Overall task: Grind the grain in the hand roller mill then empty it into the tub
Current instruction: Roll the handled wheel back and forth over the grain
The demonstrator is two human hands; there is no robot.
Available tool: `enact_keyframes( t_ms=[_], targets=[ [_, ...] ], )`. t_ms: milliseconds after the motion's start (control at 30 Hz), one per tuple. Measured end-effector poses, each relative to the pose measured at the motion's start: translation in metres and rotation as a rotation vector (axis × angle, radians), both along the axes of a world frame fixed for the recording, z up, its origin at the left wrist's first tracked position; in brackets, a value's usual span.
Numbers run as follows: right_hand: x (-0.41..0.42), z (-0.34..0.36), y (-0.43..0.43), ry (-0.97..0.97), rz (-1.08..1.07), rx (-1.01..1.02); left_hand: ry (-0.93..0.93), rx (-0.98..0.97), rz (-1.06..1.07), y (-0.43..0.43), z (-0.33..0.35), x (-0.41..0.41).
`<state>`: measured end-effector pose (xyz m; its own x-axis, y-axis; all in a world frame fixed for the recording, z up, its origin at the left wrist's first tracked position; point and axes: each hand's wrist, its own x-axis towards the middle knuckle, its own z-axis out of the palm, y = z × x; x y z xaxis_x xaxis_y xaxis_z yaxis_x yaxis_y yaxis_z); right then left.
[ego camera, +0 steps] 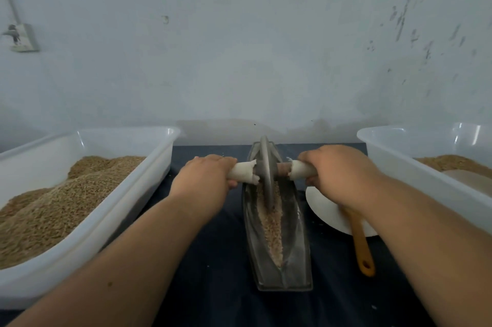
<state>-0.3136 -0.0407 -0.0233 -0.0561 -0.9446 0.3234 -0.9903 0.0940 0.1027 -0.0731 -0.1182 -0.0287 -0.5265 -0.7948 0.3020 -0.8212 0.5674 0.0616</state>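
Observation:
A boat-shaped metal trough [298,244] lies lengthwise on the dark cloth in front of me, with a strip of crushed grain [274,230] along its groove. A metal grinding wheel [265,166] stands upright in the far half of the trough. Its axle handles are wrapped in white paper. My left hand [205,180] grips the left handle and my right hand [338,174] grips the right handle. A white plastic tub [394,156] at the right holds some ground grain [450,164].
A large white tub [127,193] heaped with whole grain stands at the left. A white plate [322,206] lies right of the trough, partly under my right arm, with a yellow-handled tool [362,249] on it. A pale wall is close behind.

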Motion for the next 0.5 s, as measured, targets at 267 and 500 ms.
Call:
enact_keyframes(
  t_ms=[267,500],
  targets=[
    [0.021,0.067,0.057,-0.086,0.122,0.537,-0.341,0.114,-0.069,0.051,0.049,0.021],
    [0.022,0.063,0.054,-0.078,0.113,0.477,-0.387,0.152,-0.103,0.051,0.047,0.025]
  ],
)
